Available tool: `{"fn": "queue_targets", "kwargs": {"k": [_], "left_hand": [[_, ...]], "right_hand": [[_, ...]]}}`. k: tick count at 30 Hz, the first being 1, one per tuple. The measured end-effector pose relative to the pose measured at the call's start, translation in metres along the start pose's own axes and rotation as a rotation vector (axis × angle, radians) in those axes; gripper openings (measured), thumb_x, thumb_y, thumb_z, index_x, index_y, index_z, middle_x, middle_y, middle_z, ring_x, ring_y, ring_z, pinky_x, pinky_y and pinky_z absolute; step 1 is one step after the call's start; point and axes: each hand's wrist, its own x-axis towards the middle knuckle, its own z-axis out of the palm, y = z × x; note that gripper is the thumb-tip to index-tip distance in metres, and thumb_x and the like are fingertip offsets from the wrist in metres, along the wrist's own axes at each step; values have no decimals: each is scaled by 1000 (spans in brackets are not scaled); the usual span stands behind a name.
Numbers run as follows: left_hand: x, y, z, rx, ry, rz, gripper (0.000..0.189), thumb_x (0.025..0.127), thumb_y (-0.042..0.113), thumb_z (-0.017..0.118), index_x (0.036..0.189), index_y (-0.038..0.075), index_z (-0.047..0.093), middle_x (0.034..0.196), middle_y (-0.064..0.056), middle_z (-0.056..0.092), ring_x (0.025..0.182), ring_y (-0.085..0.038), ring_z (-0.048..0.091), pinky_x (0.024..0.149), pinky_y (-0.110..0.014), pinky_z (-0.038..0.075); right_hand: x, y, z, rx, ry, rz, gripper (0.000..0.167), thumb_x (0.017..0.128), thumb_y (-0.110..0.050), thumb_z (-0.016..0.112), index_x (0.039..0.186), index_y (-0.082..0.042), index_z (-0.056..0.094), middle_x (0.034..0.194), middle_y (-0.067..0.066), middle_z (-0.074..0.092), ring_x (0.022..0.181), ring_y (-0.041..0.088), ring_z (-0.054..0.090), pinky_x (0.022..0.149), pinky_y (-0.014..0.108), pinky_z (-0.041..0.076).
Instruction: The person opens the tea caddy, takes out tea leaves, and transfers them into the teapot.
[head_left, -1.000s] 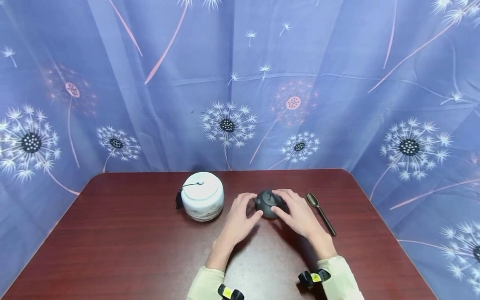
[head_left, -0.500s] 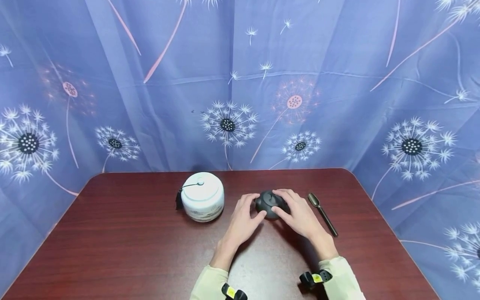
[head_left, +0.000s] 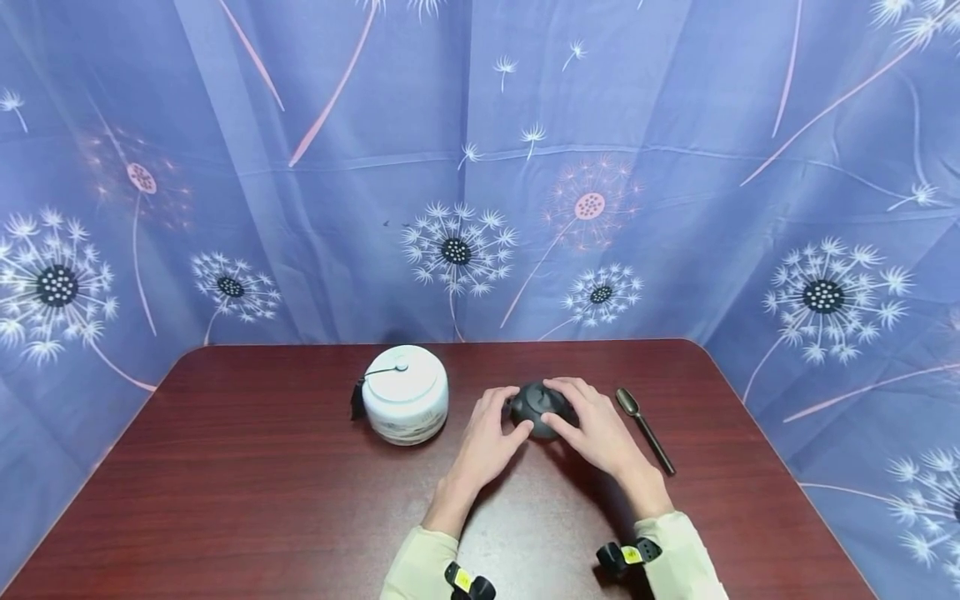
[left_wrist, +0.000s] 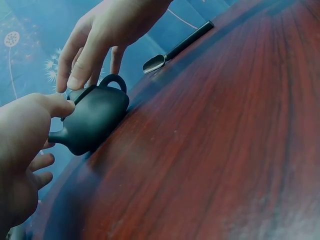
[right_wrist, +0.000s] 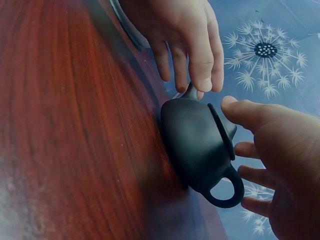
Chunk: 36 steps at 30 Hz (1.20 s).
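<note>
A small black teapot (head_left: 534,407) with its lid on stands upright on the table, spout pointing left and ring handle to the right. Around the spout is my left hand (head_left: 478,440), its thumb and fingers spread with the tips close to the spout and the pot's near side. On the other side, my right hand (head_left: 600,429) arches over the lid and handle. In the right wrist view its thumb hovers beside the lid (right_wrist: 221,132), and several fingertips reach near the handle (right_wrist: 235,192).
A white lidded jar (head_left: 405,396) with a black tassel (head_left: 358,400) stands left of my left hand. A dark tea scoop (head_left: 645,429) lies right of my right hand. Behind the reddish-brown table (head_left: 247,467) hangs a blue dandelion-print curtain (head_left: 337,208).
My left hand has shifted very slightly to the right. The right hand and the teapot stay nearly as they were, and the view has swayed a little.
</note>
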Motion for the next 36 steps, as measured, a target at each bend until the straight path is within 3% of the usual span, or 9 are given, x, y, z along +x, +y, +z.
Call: {"fn": "queue_targets", "kwargs": {"k": [14, 23, 36], "left_hand": [[0, -1, 8, 79, 1, 3, 47, 93, 31, 66, 136, 16, 56, 135, -2, 56, 126, -21, 51, 102, -42, 46], [-1, -4, 11, 128, 65, 70, 38, 92, 24, 67, 129, 16, 61, 130, -2, 59, 120, -21, 55, 100, -38, 47], [0, -4, 8, 136, 60, 83, 37, 93, 23, 67, 128, 15, 62, 128, -3, 60, 119, -22, 55, 100, -39, 47]], "right_hand": [[3, -3, 3, -5, -32, 31, 51, 91, -30, 72, 137, -13, 57, 138, 13, 57, 126, 35, 55, 100, 64, 40], [5, -3, 4, -16, -67, 63, 49, 92, -30, 70, 137, -14, 57, 142, 16, 55, 130, 39, 52, 104, 64, 36], [6, -4, 5, 25, -28, 80, 46, 90, -27, 73, 133, -14, 61, 138, 14, 58, 128, 36, 54, 104, 64, 36]]}}
